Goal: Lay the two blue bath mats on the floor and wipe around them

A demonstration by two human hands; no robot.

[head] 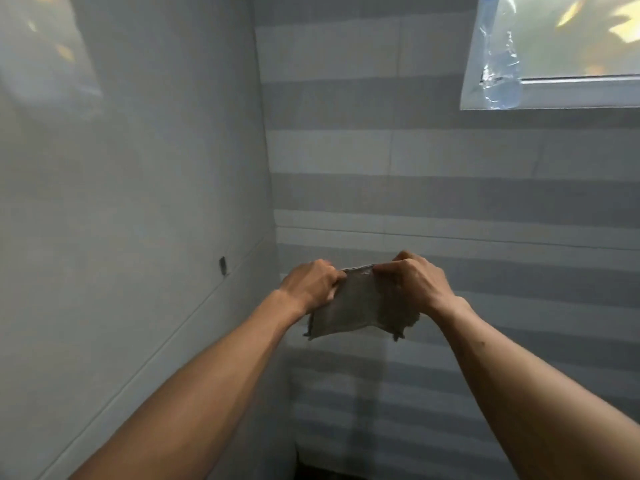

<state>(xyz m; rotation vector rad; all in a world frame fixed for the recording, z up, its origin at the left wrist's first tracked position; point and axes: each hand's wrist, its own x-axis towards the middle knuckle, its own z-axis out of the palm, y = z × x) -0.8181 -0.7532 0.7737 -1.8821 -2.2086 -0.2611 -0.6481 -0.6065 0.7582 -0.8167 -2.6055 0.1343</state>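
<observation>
A small grey-brown cloth (360, 306) with frayed corners hangs in the air in front of a wall corner. My left hand (313, 284) pinches its upper left edge. My right hand (414, 280) pinches its upper right edge, so the cloth is held spread between both hands at about chest height. Both forearms reach forward from the bottom of the view. No blue bath mat is in view, and only a dark sliver of floor shows at the bottom.
A plain grey wall (138, 202) stands on the left and a wall with light and dark horizontal stripes (485, 202) faces me. A window (571, 46) with clear plastic at its left side sits at the upper right. A small dark mark (223, 265) is on the left wall.
</observation>
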